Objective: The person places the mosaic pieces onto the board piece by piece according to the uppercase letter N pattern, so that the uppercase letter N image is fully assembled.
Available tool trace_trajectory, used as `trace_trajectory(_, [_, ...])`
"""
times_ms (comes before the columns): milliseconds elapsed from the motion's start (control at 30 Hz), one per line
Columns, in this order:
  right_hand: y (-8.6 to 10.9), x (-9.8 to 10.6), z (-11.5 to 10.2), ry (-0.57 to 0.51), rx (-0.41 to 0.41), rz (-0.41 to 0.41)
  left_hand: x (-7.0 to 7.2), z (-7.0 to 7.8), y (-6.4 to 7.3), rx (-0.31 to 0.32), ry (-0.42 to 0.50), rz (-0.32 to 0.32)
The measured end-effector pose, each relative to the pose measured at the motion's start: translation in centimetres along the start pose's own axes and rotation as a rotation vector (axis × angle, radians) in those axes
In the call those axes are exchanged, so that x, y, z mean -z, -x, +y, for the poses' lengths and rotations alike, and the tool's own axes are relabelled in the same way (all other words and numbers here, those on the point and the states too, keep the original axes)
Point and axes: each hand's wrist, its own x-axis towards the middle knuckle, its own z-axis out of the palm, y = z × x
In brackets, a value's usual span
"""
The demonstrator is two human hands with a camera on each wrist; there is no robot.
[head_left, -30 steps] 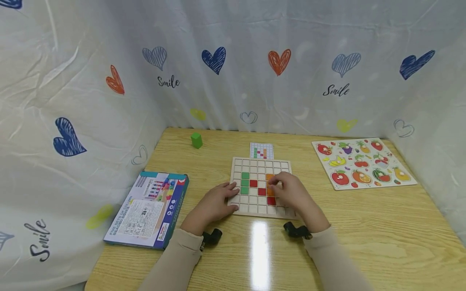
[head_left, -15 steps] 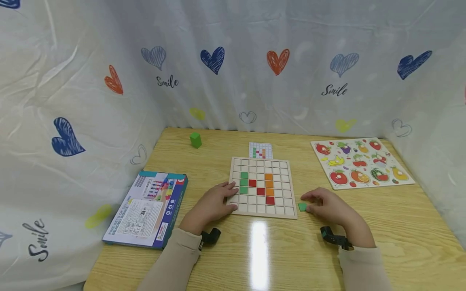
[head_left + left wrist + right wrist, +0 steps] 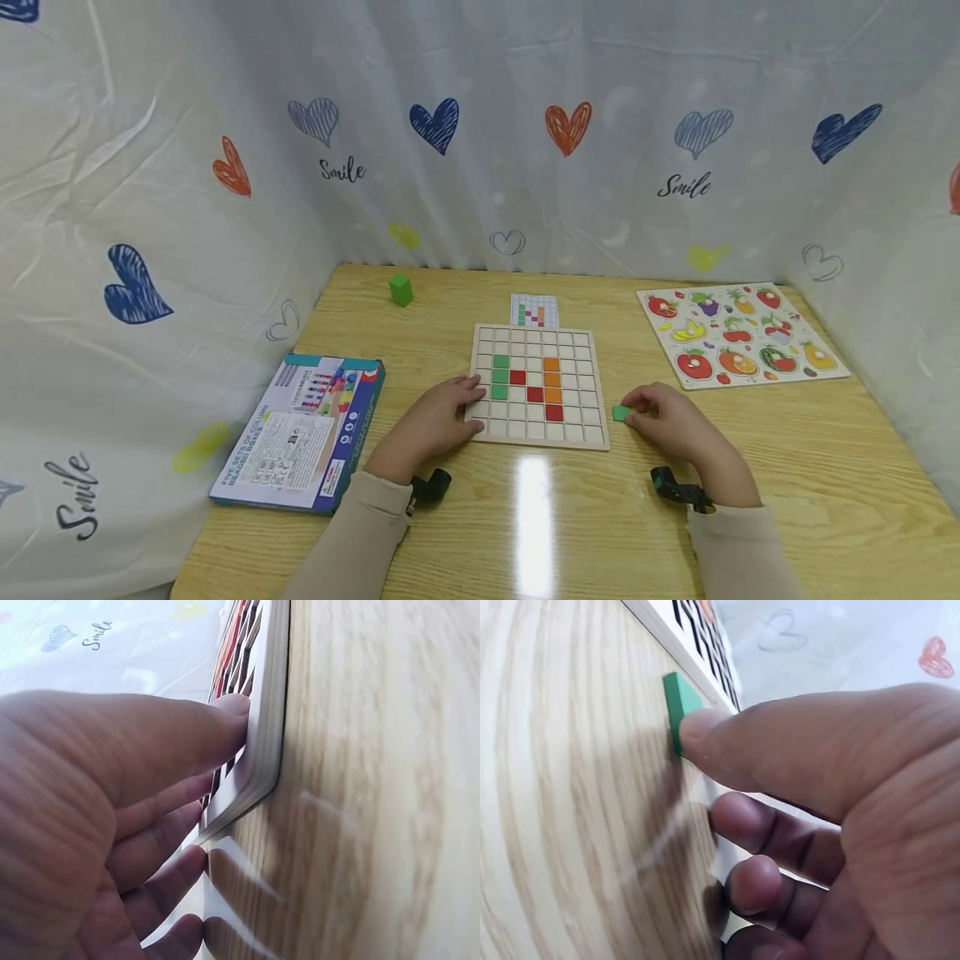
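A wooden grid board [image 3: 536, 444] lies on the table in the head view. Set in its cells are green tiles [image 3: 499, 377], red tiles [image 3: 535, 394] and orange tiles [image 3: 552, 379]. My left hand [image 3: 438, 421] rests at the board's left edge; in the left wrist view its thumb touches the frame near a corner, other fingers spread along the side. Just right of the board, my right hand [image 3: 671, 421] pinches a loose green tile [image 3: 681, 705]. The thumb covers part of that tile in the right wrist view, and the index finger is mostly hidden behind the thumb.
A pattern card [image 3: 534, 310] lies behind the board. At the back left stands a green block [image 3: 401, 291]. A boxed bead set [image 3: 292, 433] is on the left, a fruit puzzle board [image 3: 738, 336] on the right. Printed curtains [image 3: 480, 167] enclose the table [image 3: 600, 533].
My right hand has left the orange tiles on the board and gone right to the loose green tile. Over the last half second, that tile shifted slightly away from me. My left hand stays put.
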Motion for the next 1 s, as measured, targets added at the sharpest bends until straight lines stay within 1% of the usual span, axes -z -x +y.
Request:
trace_trajectory(233, [-0.2, -0.3, -0.3, 0.009, -0.006, 0.035, 0.0, -0.2, 0.0, 0.008, 0.017, 0.004])
trace_trajectory(400, [-0.4, -0.6, -0.4, 0.013, 0.0, 0.034, 0.1, -0.1, 0.0, 0.019, 0.033, 0.002])
trace_trajectory(533, [-0.4, -0.7, -0.5, 0.009, -0.021, 0.034, 0.1, -0.1, 0.1, 0.023, 0.035, 0.002])
trace_trajectory(600, [-0.5, -0.7, -0.6, -0.006, -0.047, 0.038, 0.1, -0.1, 0.1, 0.022, 0.036, 0.003])
trace_trajectory(733, [-0.7, -1.0, -0.9, -0.036, -0.082, 0.061, 0.1, -0.1, 0.1, 0.025, 0.04, 0.004])
trace_trajectory(833, [-1.0, -1.2, -1.4, -0.04, -0.085, 0.112, 0.1, -0.1, 0.0, 0.03, 0.036, 0.001])
trace_trajectory(933, [-1.2, -1.1, -2.1, -0.031, -0.077, 0.19, 0.1, 0.0, 0.0, 0.034, 0.035, -0.003])
trace_trajectory(1000, [-1.5, -1.2, -3.0, -0.051, -0.072, 0.246, 0.2, 0.1, 0.1, 0.039, 0.041, -0.003])
